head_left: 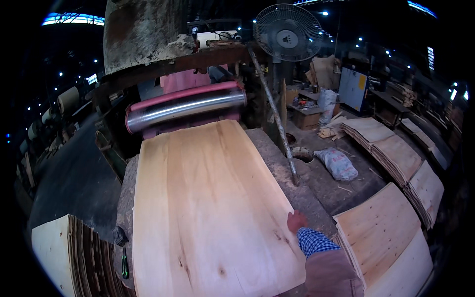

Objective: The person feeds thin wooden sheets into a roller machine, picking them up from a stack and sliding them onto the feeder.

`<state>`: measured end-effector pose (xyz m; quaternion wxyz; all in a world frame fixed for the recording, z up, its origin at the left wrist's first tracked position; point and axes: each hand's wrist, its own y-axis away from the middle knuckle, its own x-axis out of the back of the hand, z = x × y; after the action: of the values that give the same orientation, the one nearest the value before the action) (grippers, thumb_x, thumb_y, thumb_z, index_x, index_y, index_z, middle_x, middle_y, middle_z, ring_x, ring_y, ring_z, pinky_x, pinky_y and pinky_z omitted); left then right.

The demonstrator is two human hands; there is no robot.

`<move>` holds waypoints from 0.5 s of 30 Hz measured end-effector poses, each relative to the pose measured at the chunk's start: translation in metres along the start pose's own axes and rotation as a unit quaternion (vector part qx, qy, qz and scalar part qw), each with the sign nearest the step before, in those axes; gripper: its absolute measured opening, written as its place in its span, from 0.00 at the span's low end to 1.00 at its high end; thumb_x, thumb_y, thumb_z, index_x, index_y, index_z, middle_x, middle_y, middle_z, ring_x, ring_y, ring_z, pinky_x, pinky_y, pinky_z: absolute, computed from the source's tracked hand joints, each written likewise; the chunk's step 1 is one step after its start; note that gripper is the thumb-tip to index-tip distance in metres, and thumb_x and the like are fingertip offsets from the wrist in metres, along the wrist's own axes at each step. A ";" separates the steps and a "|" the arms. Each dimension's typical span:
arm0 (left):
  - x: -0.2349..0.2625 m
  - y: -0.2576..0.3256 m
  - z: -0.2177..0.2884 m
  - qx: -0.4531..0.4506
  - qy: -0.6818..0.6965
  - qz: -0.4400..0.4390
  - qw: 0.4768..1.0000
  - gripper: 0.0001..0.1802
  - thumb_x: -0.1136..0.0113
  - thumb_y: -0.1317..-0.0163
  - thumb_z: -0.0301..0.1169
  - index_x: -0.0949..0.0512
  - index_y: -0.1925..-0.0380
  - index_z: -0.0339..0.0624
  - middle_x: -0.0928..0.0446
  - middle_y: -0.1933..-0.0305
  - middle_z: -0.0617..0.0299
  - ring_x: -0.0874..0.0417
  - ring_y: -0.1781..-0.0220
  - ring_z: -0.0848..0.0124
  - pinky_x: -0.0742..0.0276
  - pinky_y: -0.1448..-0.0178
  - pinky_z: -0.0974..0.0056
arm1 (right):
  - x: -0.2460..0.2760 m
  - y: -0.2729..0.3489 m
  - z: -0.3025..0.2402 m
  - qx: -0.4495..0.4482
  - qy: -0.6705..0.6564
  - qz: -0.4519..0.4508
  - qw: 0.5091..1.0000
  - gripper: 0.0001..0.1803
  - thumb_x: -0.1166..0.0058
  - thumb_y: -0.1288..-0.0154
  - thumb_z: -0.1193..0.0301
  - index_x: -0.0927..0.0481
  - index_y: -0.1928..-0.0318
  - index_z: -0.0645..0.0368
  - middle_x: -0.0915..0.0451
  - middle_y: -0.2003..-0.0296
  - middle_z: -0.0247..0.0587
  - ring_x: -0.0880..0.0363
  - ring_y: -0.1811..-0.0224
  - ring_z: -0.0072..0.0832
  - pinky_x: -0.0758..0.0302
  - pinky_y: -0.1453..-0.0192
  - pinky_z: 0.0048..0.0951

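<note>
A large pale wood veneer sheet (pixel 213 208) lies in front of me, its far end close to a machine's shiny metal roller (pixel 188 110). Above that roller runs a pink roller (pixel 183 95). My right hand (pixel 297 221) is closed on the sheet's right edge, near its front corner; the fingertips are partly hidden. A checked cuff shows under the brown sleeve on that arm. My left hand is out of the picture.
Veneer stacks stand at the left (pixel 69 252) and right (pixel 381 232). A green-handled cutter (pixel 125 262) lies left of the sheet. Along the right side leans a metal pole (pixel 274 116), with a fan (pixel 287 37) above and a white sack (pixel 336 164) on the floor.
</note>
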<state>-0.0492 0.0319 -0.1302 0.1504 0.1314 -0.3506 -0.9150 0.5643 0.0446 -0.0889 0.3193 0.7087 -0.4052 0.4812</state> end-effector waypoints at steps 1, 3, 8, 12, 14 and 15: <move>0.004 -0.003 -0.002 -0.004 0.003 -0.003 1.000 0.17 0.50 0.32 0.44 0.32 0.78 0.50 0.43 0.86 0.68 0.37 0.81 0.72 0.22 0.64 0.56 | 0.005 0.004 -0.004 -0.005 -0.006 -0.004 1.000 0.26 0.66 0.30 0.53 0.31 0.47 0.64 0.26 0.49 0.61 0.27 0.46 0.53 0.32 0.40 0.48; 0.007 -0.010 -0.006 0.000 0.001 0.004 1.000 0.16 0.50 0.32 0.44 0.32 0.77 0.50 0.44 0.86 0.68 0.38 0.81 0.73 0.22 0.64 0.56 | 0.007 0.005 -0.005 -0.017 -0.014 -0.008 1.000 0.26 0.65 0.30 0.52 0.31 0.46 0.62 0.27 0.48 0.60 0.28 0.44 0.52 0.32 0.40 0.49; 0.009 -0.015 -0.008 0.005 -0.001 0.009 1.000 0.15 0.49 0.32 0.43 0.31 0.74 0.49 0.43 0.85 0.68 0.38 0.81 0.73 0.23 0.64 0.56 | 0.001 0.000 0.001 -0.026 -0.030 -0.012 0.999 0.25 0.63 0.32 0.51 0.30 0.47 0.59 0.28 0.47 0.58 0.29 0.43 0.51 0.31 0.41 0.51; 0.008 -0.013 -0.007 0.006 -0.004 0.009 1.000 0.14 0.49 0.32 0.43 0.31 0.73 0.49 0.41 0.85 0.68 0.36 0.81 0.73 0.23 0.64 0.56 | 0.000 -0.001 0.001 -0.023 -0.029 -0.010 0.999 0.25 0.63 0.32 0.52 0.30 0.47 0.59 0.28 0.47 0.58 0.30 0.43 0.52 0.31 0.41 0.51; 0.010 -0.015 -0.009 0.005 -0.004 0.007 1.000 0.14 0.49 0.32 0.43 0.31 0.72 0.49 0.41 0.85 0.68 0.36 0.81 0.73 0.23 0.64 0.56 | 0.001 0.000 0.000 -0.025 -0.029 -0.012 0.999 0.25 0.63 0.32 0.52 0.31 0.47 0.59 0.28 0.47 0.59 0.30 0.43 0.52 0.31 0.41 0.51; 0.011 -0.016 -0.010 0.005 -0.003 0.007 1.000 0.14 0.49 0.32 0.44 0.31 0.72 0.48 0.41 0.85 0.68 0.36 0.81 0.73 0.23 0.64 0.56 | 0.002 0.001 -0.001 -0.018 -0.027 -0.010 0.999 0.26 0.63 0.31 0.52 0.31 0.47 0.61 0.28 0.47 0.60 0.30 0.43 0.53 0.31 0.40 0.50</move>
<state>-0.0588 0.0336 -0.1498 0.1545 0.1266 -0.3562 -0.9128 0.5636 0.0441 -0.0864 0.3259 0.7192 -0.4155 0.4515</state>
